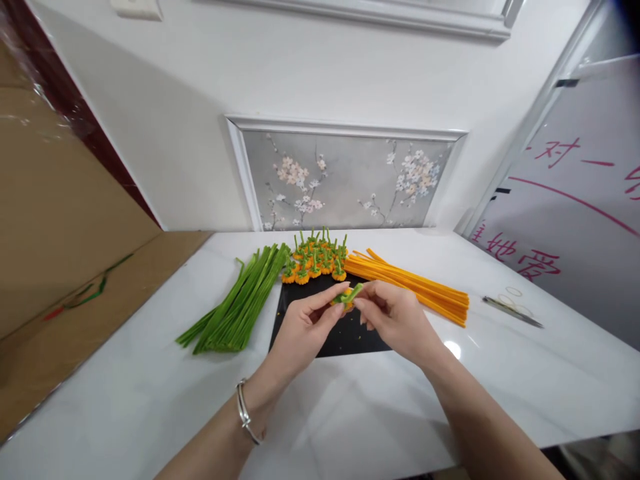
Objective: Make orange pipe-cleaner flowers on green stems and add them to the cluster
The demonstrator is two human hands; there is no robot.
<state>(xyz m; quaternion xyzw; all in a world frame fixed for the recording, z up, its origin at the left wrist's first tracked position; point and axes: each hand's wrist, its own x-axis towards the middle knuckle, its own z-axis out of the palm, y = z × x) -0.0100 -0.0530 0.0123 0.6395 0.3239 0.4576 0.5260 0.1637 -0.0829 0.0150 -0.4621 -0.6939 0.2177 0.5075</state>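
Between both hands, above a black mat (345,337), is a small orange pipe-cleaner pumpkin (349,297) with a green top and stem. My left hand (313,320) pinches it from the left with thumb and forefinger. From the other side, the fingers of my right hand (395,317) are closed on it near the green stem. Just behind the hands stand several finished-looking orange pumpkins (315,257) with green stems, grouped close together. Green pipe cleaners (240,300) lie in a bundle to the left. Orange pipe cleaners (415,283) lie in a bundle to the right, partly behind my right hand.
At the right lie tweezers (513,311) and thin rubber bands (514,292) on the white table (150,407). Cardboard (65,320) borders the left side. A wall with a floral panel (345,180) rises behind, and a whiteboard (585,193) with red writing stands right.
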